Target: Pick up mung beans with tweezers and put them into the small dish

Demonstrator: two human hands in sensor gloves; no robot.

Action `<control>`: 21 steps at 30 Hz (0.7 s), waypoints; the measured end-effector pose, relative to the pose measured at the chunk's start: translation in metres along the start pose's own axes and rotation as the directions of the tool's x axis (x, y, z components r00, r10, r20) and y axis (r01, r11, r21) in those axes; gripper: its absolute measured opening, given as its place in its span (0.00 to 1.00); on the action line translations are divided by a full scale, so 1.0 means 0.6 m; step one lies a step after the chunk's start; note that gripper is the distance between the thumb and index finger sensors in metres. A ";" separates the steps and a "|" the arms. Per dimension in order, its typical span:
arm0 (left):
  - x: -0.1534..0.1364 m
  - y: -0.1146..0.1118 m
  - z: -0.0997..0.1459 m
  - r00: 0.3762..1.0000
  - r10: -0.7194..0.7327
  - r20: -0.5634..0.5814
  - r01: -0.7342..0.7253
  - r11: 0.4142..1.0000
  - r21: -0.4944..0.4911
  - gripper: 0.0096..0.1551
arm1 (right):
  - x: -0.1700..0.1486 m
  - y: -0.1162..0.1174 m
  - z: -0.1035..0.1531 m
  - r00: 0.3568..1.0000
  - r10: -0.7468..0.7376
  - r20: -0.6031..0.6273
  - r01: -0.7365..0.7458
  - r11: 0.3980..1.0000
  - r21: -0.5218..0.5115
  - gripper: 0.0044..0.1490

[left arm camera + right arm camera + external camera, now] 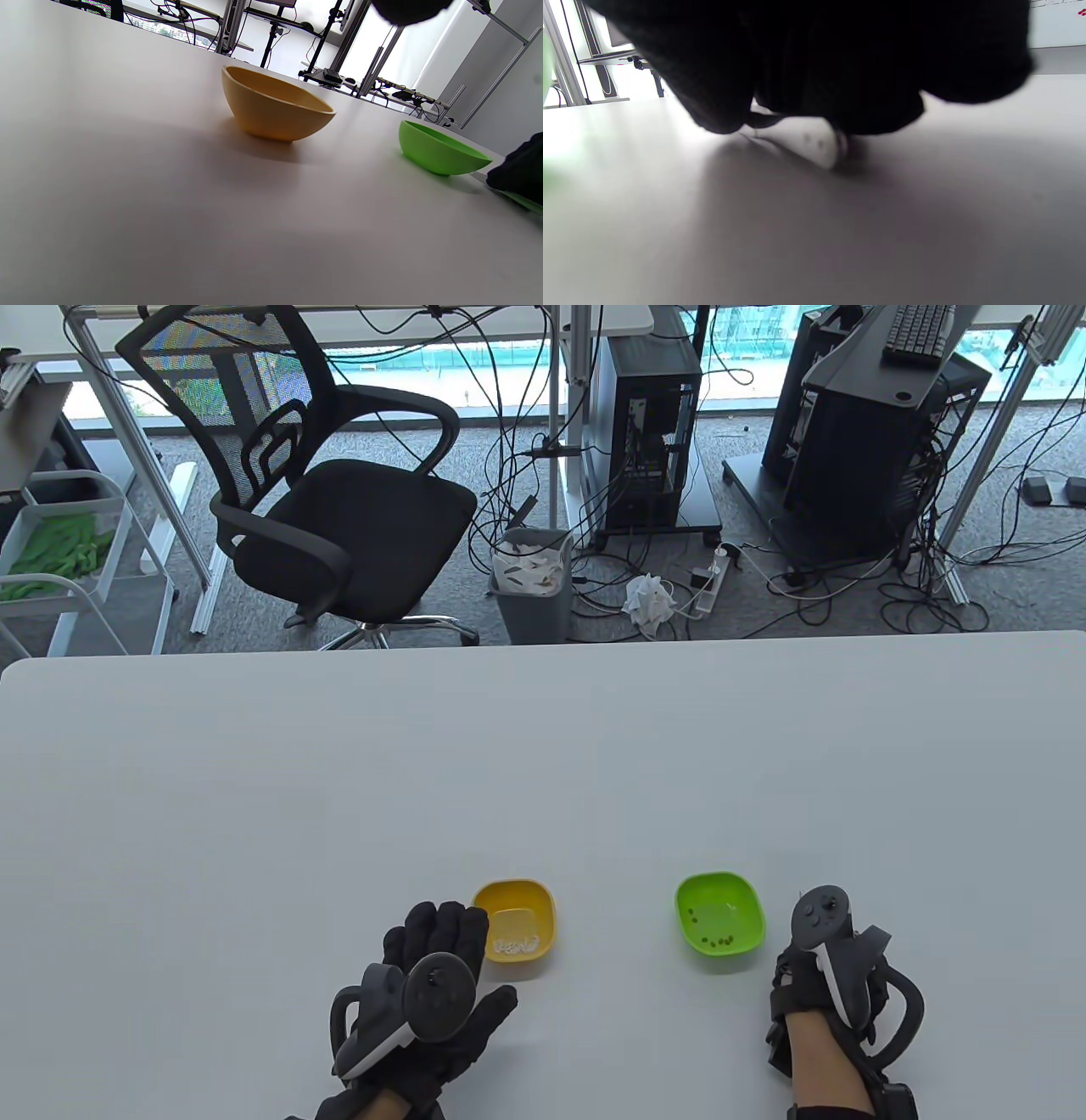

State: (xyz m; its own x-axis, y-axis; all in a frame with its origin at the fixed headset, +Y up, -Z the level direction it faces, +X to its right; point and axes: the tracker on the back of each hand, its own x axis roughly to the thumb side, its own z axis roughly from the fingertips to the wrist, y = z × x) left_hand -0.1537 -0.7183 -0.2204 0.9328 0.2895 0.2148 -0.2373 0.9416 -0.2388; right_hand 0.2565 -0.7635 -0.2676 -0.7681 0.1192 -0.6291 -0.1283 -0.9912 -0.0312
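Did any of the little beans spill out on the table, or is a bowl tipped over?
No. The yellow plastic bowl and green plastic bowl both stand upright on the white table, the small dark beans inside the green one. No spills show.

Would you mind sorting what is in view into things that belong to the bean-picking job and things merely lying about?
Job:
green dish holding mung beans
yellow dish
white tool under the right hand, probably the tweezers

Lying about:
office chair
waste bin
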 end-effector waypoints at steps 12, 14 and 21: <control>-0.001 0.008 0.003 0.999 0.023 0.023 -0.023 1.000 0.018 0.53 | 0.019 -0.095 0.053 0.963 -0.183 0.195 0.209 0.970 -0.122 0.35; -0.002 0.012 0.005 0.999 0.027 0.028 -0.028 0.999 0.028 0.54 | 0.034 -0.124 0.082 0.913 -0.223 0.341 0.277 0.954 -0.117 0.38; -0.001 0.020 0.010 0.999 0.017 0.031 -0.018 0.999 0.049 0.54 | 0.056 -0.139 0.158 0.678 -0.228 0.699 0.234 0.968 0.089 0.48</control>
State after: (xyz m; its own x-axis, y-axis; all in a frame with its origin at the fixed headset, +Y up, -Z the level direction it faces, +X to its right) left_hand -0.1587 -0.7064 -0.2176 0.9197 0.3106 0.2401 -0.2675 0.9434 -0.1959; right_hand 0.1819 -0.6714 -0.2127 -0.9299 0.3466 0.1233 -0.3598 -0.9268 -0.1081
